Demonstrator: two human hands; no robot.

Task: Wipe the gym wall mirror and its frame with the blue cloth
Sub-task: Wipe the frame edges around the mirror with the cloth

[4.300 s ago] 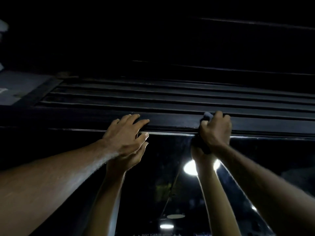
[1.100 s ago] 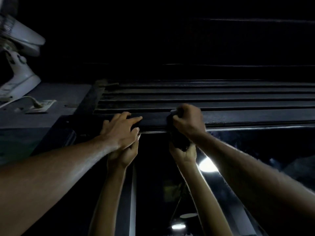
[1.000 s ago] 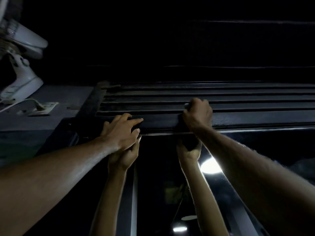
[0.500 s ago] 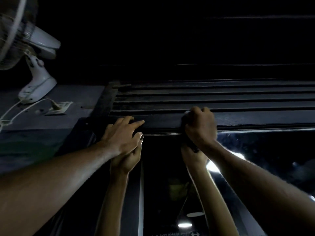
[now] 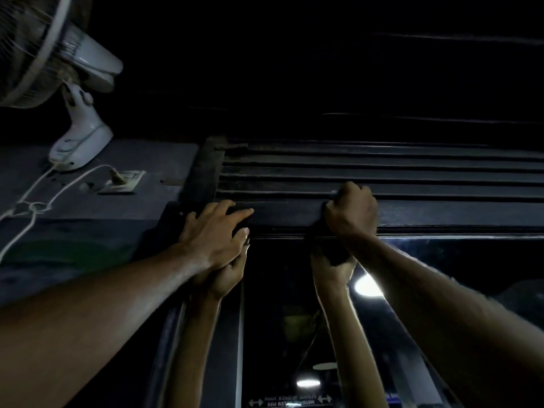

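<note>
bare forearms fill the near part of the view, reaching up and away toward the top of the mirror. its dark glass repeats both arms and throws back a bright lamp and smaller ceiling lights lower down.

beyond the wrists, the left hand lies flat and spread on the frame, fingers extended, gripping nothing, apparently bracing. the right hand is balled into a fist on the same top rail, knuckles up, pressing a dark wad against the wood. only a sliver of it shows at the fist's upper edge and a darker fold below the wrist; i take it for the blue cloth, though in this light its colour cannot be told.

by my judgement the work is on the frame's upper rail, near its left corner. the rail runs on well to the right. whether the glass has been wiped cannot be read; no streaks or wet patches show.

farther off, ribbed dark slats sit above the rail. to the left, a grey wall carries a socket with a white cord, and a white wall fan is mounted above it. everything higher is black.
</note>
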